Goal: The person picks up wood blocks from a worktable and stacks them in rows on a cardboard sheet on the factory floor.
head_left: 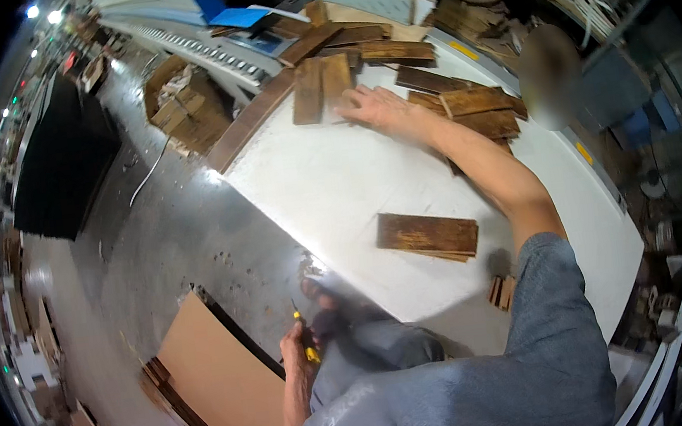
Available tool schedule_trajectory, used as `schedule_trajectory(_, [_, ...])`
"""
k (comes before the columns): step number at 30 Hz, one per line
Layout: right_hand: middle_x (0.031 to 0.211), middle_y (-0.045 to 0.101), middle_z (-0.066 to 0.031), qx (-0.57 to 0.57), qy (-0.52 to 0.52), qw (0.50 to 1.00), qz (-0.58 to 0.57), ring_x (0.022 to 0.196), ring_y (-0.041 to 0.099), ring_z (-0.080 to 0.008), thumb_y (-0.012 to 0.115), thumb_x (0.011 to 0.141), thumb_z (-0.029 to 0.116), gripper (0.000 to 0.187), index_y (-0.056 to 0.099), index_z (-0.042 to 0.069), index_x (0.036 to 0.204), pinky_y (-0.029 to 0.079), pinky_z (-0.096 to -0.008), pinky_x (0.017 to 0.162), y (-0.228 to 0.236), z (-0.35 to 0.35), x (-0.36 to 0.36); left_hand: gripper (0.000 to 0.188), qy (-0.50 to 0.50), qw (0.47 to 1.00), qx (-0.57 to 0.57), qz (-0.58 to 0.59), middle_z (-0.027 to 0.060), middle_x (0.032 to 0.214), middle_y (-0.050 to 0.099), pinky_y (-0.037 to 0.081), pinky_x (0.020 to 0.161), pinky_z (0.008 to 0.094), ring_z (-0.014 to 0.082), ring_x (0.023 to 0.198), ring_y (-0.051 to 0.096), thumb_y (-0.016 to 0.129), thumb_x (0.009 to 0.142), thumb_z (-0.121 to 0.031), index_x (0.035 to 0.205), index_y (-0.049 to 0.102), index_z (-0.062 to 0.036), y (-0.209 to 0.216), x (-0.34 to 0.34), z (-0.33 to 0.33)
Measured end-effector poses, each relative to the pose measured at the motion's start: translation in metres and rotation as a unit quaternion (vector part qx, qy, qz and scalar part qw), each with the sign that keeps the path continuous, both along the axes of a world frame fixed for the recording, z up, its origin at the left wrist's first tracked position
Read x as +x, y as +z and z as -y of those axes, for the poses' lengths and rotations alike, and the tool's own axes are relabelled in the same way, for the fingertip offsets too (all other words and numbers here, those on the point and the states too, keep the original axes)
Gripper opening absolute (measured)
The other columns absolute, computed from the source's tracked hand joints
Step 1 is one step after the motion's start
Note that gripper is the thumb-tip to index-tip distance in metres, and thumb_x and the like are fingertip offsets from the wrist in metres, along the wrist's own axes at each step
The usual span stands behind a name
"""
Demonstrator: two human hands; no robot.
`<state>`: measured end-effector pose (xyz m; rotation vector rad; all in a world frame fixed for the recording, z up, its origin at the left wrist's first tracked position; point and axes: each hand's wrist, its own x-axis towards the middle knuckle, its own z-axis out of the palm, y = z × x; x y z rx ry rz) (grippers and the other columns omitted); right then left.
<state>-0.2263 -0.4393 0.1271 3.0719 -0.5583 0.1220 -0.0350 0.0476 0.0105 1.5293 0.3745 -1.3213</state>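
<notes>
At the far part of the white table (320, 173), my right hand (384, 110) is closed at the near right corner of a brown wooden board (335, 79). Its fingertips are slightly blurred. A similar board (307, 92) lies just left of it. Low by my legs, off the table's left edge, my left hand (294, 347) is wrapped round a yellow-and-black screwdriver (312, 352), its thin tip pointing up. Nearer to me on the table sits a short stack of dark wooden boards (428, 234).
More boards pile up at the back (360, 35) and right of my right forearm (479, 103). Small wood pieces (501, 292) lie near my right sleeve. On the floor side are a tan panel (220, 371), an open cardboard box (188, 104) and a black block-like object (61, 159).
</notes>
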Motion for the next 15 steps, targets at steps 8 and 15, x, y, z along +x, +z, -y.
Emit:
schedule_trajectory(8, [0.149,0.047,-0.0203,0.000,0.123,0.992,0.039,0.141,0.041,-0.0408,0.066,0.088,0.007,0.046,0.055,0.008,0.132,0.035,-0.0535,0.116,-0.051,0.042,0.065,0.021,0.098,0.994,-0.002,0.051,0.0073,0.081,0.063,0.050,0.049,0.0288,0.0158,0.060,0.060,0.058,0.100,-0.021,0.106,0.061,-0.0010,0.022,-0.003,-0.028])
schedule_trajectory(15, [0.117,0.061,-0.0238,0.169,0.034,0.985,-0.032,0.112,0.052,-0.0442,0.082,0.069,0.025,0.066,0.055,-0.002,0.123,0.045,-0.0516,0.097,-0.053,-0.038,0.042,0.017,0.121,0.989,-0.080,0.026,0.0067,0.079,0.062,0.049,0.047,0.0286,0.0150,0.058,0.059,0.060,0.097,-0.018,0.096,0.062,-0.0013,-0.005,-0.018,0.015])
